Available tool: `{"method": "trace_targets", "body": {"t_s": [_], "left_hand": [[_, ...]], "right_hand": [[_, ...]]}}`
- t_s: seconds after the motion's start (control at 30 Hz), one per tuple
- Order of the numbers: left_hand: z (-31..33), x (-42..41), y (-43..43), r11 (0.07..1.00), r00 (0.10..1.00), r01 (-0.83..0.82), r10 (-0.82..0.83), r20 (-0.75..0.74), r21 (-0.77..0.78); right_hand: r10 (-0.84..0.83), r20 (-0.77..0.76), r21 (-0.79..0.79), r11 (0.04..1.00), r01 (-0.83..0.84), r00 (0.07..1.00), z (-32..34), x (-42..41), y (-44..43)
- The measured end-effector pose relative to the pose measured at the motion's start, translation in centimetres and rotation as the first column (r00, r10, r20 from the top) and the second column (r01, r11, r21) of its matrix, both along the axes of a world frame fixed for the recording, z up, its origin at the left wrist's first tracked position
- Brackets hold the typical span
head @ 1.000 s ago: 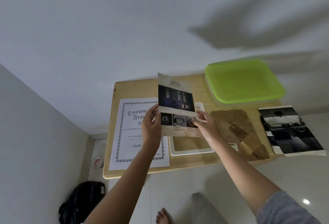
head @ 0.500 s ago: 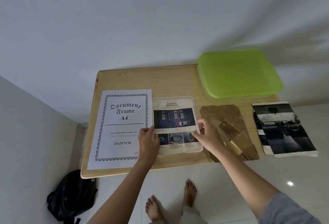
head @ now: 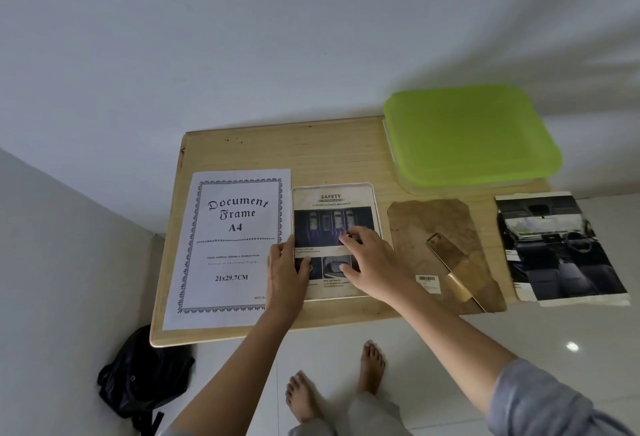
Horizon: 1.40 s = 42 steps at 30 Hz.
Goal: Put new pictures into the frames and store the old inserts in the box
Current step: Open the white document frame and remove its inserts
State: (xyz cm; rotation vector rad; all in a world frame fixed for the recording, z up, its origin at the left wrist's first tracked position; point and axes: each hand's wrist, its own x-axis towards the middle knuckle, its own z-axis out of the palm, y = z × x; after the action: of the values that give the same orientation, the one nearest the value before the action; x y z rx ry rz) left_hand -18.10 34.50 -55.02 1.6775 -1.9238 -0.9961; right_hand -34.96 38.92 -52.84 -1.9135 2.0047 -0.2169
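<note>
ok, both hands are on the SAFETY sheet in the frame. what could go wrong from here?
1. The right hand presses spread fingers on the SAFETY sheet, which may buckle or sit skewed in the white frame.
2. The car photo overhangs the table edge, so a bump could drop it.
3. The left hand lies over the A4 insert edge and could drag or crease it.

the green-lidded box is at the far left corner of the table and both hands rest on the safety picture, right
Not quite. The head view shows the green-lidded box at the far right corner of the table, not the left. The left hand and right hand do rest on the safety picture.
</note>
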Motion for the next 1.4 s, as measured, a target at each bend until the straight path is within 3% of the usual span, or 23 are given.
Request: {"method": "trace_targets", "body": {"t_s": [0.47, 0.67, 0.83, 0.97, 1.4], "left_hand": [[-0.1, 0.5, 0.3, 0.999, 0.998, 0.044, -0.042, -0.046, 0.031], [0.0, 1.9, 0.8, 0.964, 0.967, 0.247, -0.239, -0.088, 0.102], [-0.1, 2.4, 1.2, 0.944, 0.950, 0.312, -0.312, -0.025, 0.106], [-0.4, 2.2, 1.4, 0.950, 0.953, 0.301, -0.303, 0.011, 0.082], [-0.2, 2.2, 1.6, 0.952, 0.953, 0.302, -0.301, -0.014, 0.060]], "right_hand": [[0.041, 0.013, -0.015, 0.999, -0.041, 0.999, 0.1, -0.4, -0.7], [-0.212, 0.299, 0.031, 0.977, 0.213, 0.930, 1.8, -3.4, 0.0], [-0.474, 0.168, -0.050, 0.872, 0.488, 0.864, 1.4, -7.8, 2.3], [-0.647, 0.046, -0.005, 0.761, 0.648, 0.761, 0.7, -9.4, 4.4], [-0.616, -0.101, -0.016, 0.786, 0.618, 0.781, 0.3, -9.5, 6.3]]}}
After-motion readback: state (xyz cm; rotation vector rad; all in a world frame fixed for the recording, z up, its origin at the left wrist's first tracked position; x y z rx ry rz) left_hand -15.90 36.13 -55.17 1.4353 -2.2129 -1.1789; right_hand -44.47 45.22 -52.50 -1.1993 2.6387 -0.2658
